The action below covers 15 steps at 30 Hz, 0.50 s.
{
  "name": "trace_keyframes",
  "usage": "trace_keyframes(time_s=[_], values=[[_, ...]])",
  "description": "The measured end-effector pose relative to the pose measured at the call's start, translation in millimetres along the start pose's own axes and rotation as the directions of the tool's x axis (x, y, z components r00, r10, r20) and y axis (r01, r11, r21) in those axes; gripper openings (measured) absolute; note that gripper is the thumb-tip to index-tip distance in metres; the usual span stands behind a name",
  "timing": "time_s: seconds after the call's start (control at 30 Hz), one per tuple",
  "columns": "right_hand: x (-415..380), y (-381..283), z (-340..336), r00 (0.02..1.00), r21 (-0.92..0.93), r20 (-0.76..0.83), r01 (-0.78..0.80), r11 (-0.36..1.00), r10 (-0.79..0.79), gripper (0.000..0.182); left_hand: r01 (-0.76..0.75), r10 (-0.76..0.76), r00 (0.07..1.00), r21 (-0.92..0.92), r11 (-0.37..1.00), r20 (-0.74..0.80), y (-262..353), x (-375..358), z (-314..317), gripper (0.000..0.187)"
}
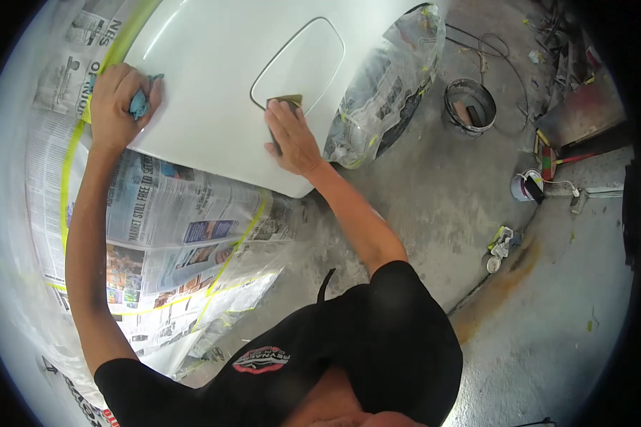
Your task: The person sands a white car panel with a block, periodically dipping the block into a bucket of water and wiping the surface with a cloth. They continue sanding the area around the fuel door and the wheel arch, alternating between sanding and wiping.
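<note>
A glossy white car panel fills the upper middle, with the outlined fuel door set into it. My right hand lies on the panel at the fuel door's lower edge. Under its fingers is a thin piece of sandpaper, olive-brown at the edge that shows; the palm hides the rest. My left hand is closed around a crumpled blue cloth and rests at the panel's left edge, beside yellow-green masking tape.
Taped newspaper and clear plastic cover the car below and left. The wheel is wrapped in masking sheet. A black bucket with blocks inside, a hose, a white tub and a red-handled brush are on the right.
</note>
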State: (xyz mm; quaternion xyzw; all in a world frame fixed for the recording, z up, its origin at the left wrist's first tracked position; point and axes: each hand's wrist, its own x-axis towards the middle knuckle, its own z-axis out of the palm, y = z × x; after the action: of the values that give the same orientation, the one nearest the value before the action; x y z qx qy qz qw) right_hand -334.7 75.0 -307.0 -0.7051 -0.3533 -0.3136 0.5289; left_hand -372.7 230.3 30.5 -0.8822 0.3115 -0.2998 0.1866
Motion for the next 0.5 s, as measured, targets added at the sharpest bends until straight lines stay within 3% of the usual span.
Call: trace_keyframes(time_s=[0.07, 0.13, 0.2, 0.27, 0.3, 0.33, 0.4, 0.47, 0.5], values=[[15, 27, 4, 0.990, -0.079, -0.142, -0.038, 0.996, 0.027, 0.071, 0.006, -0.006, 1.000, 0.004, 1.000, 0.005, 1, -1, 2, 0.027], [77, 48, -6, 0.900, 0.007, -0.367, -0.252, 0.968, 0.237, 0.067, 0.005, -0.005, 1.000, 0.000, 1.000, -0.001, 2, -1, 3, 0.027], [103, 41, 1, 0.808, 0.028, -0.465, -0.394, 0.919, 0.361, 0.068, 0.014, -0.014, 1.000, 0.003, 1.000, 0.005, 2, -1, 2, 0.028], [71, 4, 7, 0.908, -0.009, -0.307, -0.300, 0.954, 0.283, 0.069, 0.023, -0.023, 1.000, 0.001, 1.000, 0.008, 2, -2, 1, 0.028], [45, -12, 14, 0.970, -0.066, -0.195, -0.162, 0.985, 0.147, 0.071, 0.022, -0.022, 1.000, -0.001, 1.000, 0.009, 2, -1, 1, 0.028], [21, -28, 14, 0.994, -0.039, 0.008, -0.107, 0.993, 0.108, 0.071, 0.018, -0.018, 1.000, -0.003, 1.000, 0.002, 1, 0, 0, 0.028], [23, -4, 15, 0.993, -0.118, -0.067, -0.109, 0.987, 0.101, 0.070, 0.012, -0.012, 1.000, -0.015, 1.000, -0.001, 1, -1, 3, 0.028], [74, 24, -3, 0.946, -0.111, -0.273, -0.211, 0.971, 0.174, 0.066, 0.006, -0.006, 1.000, -0.018, 1.000, 0.000, 3, 1, 3, 0.028], [69, 20, 3, 0.923, -0.063, -0.283, -0.288, 0.956, 0.259, 0.066, 0.011, -0.011, 1.000, -0.018, 1.000, -0.001, 3, -1, 3, 0.027]])
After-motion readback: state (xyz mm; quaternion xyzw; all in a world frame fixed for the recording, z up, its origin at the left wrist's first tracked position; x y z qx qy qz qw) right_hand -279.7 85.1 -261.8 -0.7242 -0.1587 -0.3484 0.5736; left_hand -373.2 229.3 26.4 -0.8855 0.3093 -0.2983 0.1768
